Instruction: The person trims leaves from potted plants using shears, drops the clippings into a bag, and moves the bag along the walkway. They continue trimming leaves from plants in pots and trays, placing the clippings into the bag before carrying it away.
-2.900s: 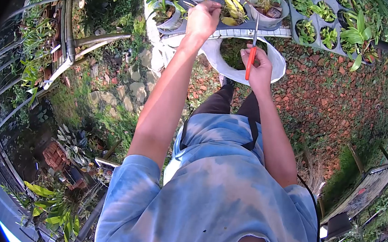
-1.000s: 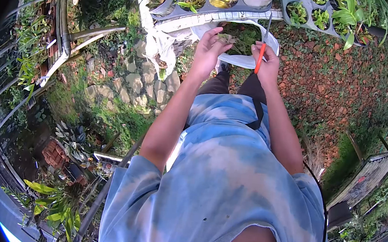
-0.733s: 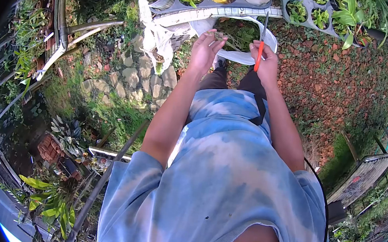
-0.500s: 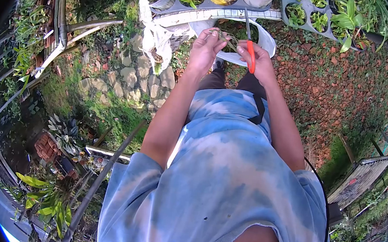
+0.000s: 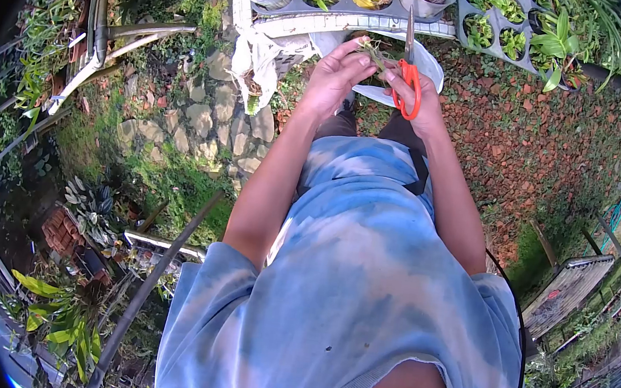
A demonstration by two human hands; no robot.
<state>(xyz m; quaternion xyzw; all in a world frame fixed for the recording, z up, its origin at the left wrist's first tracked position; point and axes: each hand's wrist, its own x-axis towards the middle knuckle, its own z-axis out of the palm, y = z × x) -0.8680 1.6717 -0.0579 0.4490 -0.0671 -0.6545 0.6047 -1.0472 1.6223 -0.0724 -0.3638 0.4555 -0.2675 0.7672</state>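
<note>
Scissors with orange-red handles (image 5: 408, 90) are in my right hand (image 5: 426, 107), their blades pointing up and away from me. My left hand (image 5: 335, 82) pinches a small plant with thin roots or stems (image 5: 375, 54), held between the two hands. The right fingertips come close to its lower end. Below both hands a white bucket (image 5: 434, 61) stands on the ground, its rim partly hidden by them.
Grey trays (image 5: 323, 13) of potted plants rest on a white-edged bench (image 5: 360, 23) ahead of me. A white plastic bag (image 5: 258, 61) hangs at its left corner. Reddish gravel (image 5: 498, 131) lies to the right, stone paving (image 5: 200, 116) to the left.
The scissors have turned in my right hand, so both handle loops now show. My left hand has shifted slightly right and the plant is more upright.
</note>
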